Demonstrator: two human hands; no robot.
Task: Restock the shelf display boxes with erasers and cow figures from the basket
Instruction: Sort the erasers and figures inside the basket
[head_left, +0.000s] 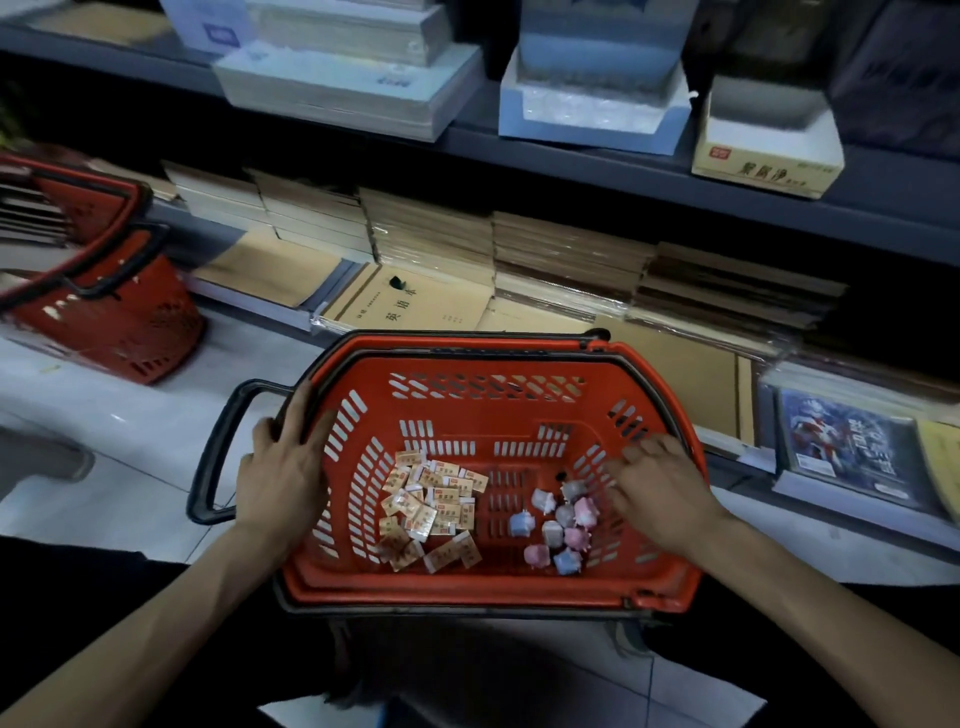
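A red shopping basket (483, 400) stands on the floor in front of me. On its bottom lie several wrapped erasers (431, 501) at the left and several small pastel cow figures (558, 525) at the right. My left hand (283, 467) grips the basket's left rim. My right hand (660, 483) is inside the basket at its right wall, fingers bent down beside the cow figures; whether it holds one is hidden. A yellow-and-white display box (763, 150) sits on the upper shelf at the right, with a white-and-blue box (592, 111) to its left.
Stacks of brown notebooks (431, 244) fill the lower shelf behind the basket. A second red basket (109, 306) lies tilted at the left on the pale tiled floor. Printed booklets (847, 447) lie on the low shelf at the right.
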